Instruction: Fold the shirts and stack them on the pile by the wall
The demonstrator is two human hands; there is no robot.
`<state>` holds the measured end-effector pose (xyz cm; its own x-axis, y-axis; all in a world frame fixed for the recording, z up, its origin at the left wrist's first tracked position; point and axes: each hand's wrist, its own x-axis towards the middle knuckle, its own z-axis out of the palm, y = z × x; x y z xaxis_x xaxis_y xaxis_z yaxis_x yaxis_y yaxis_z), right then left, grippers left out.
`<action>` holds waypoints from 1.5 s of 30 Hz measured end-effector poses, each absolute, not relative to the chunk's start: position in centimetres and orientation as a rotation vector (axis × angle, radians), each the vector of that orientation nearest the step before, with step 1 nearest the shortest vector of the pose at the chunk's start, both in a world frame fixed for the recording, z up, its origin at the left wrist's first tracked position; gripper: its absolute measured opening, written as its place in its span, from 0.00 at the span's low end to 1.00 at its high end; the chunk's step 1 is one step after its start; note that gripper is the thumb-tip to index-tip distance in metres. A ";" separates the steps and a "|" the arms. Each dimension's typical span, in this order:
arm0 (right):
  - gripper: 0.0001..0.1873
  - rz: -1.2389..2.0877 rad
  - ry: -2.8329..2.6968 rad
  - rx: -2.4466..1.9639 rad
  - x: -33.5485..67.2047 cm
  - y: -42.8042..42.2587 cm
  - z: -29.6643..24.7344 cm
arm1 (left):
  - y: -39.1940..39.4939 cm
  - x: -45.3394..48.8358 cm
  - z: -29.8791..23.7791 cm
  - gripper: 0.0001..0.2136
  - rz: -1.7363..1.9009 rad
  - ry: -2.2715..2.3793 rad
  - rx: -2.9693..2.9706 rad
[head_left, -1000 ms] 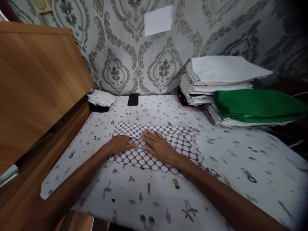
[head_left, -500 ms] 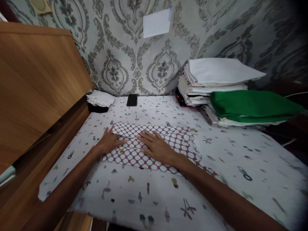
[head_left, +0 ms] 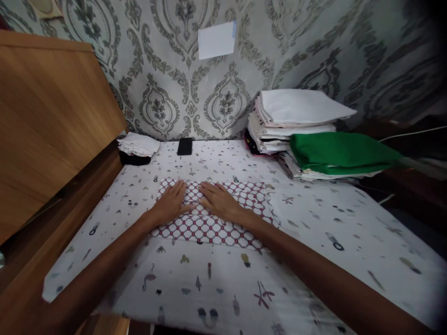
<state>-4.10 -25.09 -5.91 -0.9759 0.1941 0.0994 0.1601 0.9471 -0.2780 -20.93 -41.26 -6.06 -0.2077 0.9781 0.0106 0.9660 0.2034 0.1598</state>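
Cloth folded into a strip on table | left hand, right hand pressing its middle, fingers flat, gripping nothing | seemingly mid-fold

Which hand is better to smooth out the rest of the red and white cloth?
Probably the right hand: it lies flat mid-cloth, with most uncovered red and white cloth stretching to its right. The left hand sits near the left end.
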 end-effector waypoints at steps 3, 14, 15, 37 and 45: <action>0.31 0.383 -2.976 -0.353 -4.5 -24.6 -6.5 | -41.6 -22.0 -6.8 0.39 0.112 2.431 1.856; 0.30 0.468 -2.946 -0.321 -4.8 -23.7 -7.4 | -43.2 -25.0 -5.4 0.31 0.207 2.489 1.640; 0.29 0.509 -2.922 -0.317 -4.7 -23.7 -7.4 | -43.7 -24.8 -5.1 0.29 0.286 2.508 1.673; 0.26 0.462 -2.858 -0.315 -2.4 -28.0 -7.0 | -42.4 -21.8 -0.3 0.13 0.419 1.485 1.421; 0.26 0.406 -2.836 -0.275 -2.2 -28.0 -7.2 | -46.0 -25.0 -0.2 0.13 0.446 1.614 1.254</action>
<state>-2.24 -28.02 -7.25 -0.9475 0.2220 0.2302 0.1485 0.9429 -0.2981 -24.97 -46.03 -0.23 0.0406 0.8777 -0.4776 0.5079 0.3935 0.7663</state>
